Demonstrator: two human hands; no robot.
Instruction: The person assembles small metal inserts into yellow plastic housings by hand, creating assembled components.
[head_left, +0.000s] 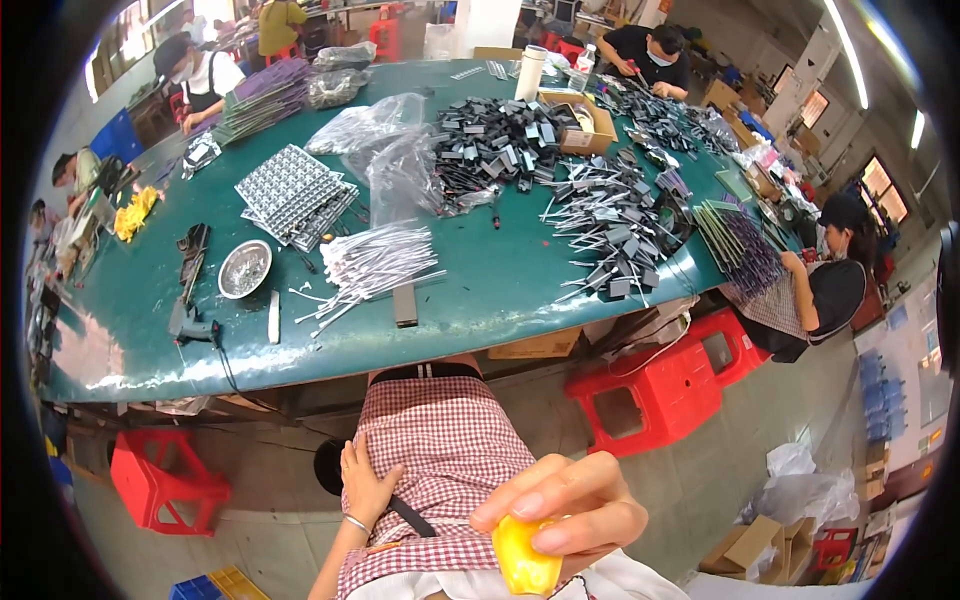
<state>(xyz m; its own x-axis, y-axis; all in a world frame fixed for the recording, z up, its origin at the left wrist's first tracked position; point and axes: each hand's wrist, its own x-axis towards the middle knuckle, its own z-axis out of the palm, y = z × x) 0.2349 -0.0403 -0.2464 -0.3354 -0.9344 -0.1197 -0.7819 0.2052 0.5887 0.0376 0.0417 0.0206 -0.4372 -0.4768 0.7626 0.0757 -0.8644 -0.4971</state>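
My right hand (575, 505) is raised close in front of me, thumb and fingers pinching a small yellow piece (525, 562). It is rounded and looks thin and wrinkled; its exact kind is unclear. My left hand (368, 482) lies flat on the red-and-white checked apron (440, 420) over my lap, fingers spread and holding nothing. On the green table (470, 318) ahead are a bundle of white cables (375, 262), a dark grey rectangular case (405, 306), a metal bowl (245, 269), a white stick-like piece (274, 318) and a glue gun (192, 325).
Heaps of dark cases (495, 140) and cabled parts (615, 215) cover the table's middle and right. Stacked circuit panels (295, 190) and plastic bags (395, 150) sit further left. Red stools (650, 385) stand below the edge. A co-worker (835, 280) sits at right; others work across the table.
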